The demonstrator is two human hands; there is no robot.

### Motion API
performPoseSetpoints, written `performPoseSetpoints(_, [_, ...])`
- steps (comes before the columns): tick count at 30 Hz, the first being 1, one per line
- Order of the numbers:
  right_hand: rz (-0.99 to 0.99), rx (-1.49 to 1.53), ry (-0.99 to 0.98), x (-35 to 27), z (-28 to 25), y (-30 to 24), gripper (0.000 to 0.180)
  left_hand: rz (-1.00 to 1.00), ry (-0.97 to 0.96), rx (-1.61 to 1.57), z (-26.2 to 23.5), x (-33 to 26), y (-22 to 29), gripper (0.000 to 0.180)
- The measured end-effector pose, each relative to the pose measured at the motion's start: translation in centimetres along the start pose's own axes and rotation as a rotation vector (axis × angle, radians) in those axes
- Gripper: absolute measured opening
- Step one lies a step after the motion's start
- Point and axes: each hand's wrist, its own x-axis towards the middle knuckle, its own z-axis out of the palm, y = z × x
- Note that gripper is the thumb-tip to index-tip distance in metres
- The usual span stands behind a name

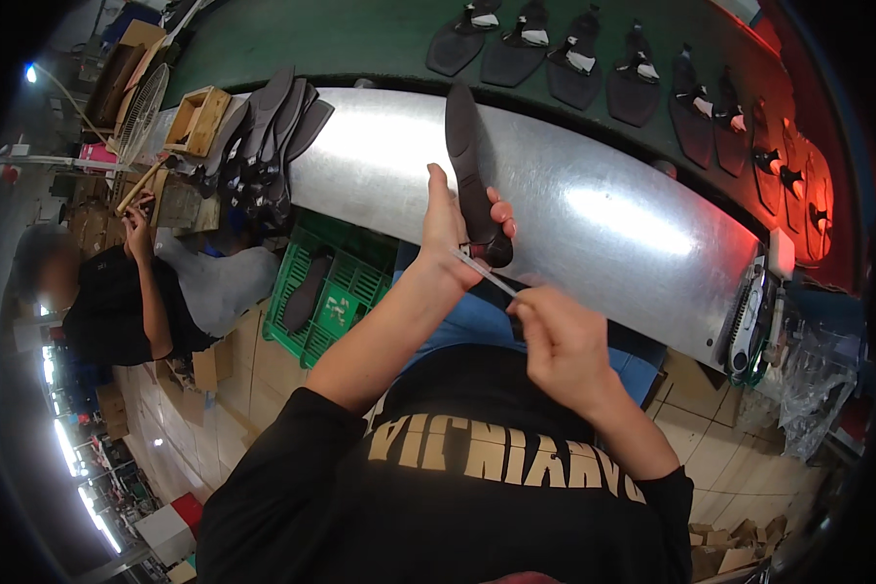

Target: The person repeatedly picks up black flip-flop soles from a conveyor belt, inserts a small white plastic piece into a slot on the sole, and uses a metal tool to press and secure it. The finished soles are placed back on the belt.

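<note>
My left hand (446, 234) is wrapped round the near end of a dark sandal sole (465, 146), its thumb raised to the left and fingertips showing on the right side. The sole's long flat end points away over the metal table, and a shiny black heel part sits at its near end. In my right hand (566, 341) a thin, pale, flat strip or tool (489, 273) is pinched between thumb and fingers. Its tip reaches the heel end beside my left wrist; whether it touches is too small to tell.
Several dark sandals (574, 60) line the green conveyor belt (360, 44) beyond the metal table (613, 214). Left lie a pile of soles (273, 127), a wooden box (198, 119) and a green crate (307, 302). A co-worker (117, 302) holds a hammer (138, 192). A brush (747, 321) lies right.
</note>
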Motion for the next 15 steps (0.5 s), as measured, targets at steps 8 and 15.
performPoseSetpoints(8, [0.429, 0.358, 0.003, 0.8, -0.9, 0.7, 0.037, -0.02, 0.053, -0.098, 2.0, -0.7, -0.3, 0.063])
performPoseSetpoints(15, [0.717, 1.034, -0.23, 1.2, -0.6, 0.2, 0.053, 0.02, -0.057, 0.02, 0.9, -0.6, -0.8, 0.069])
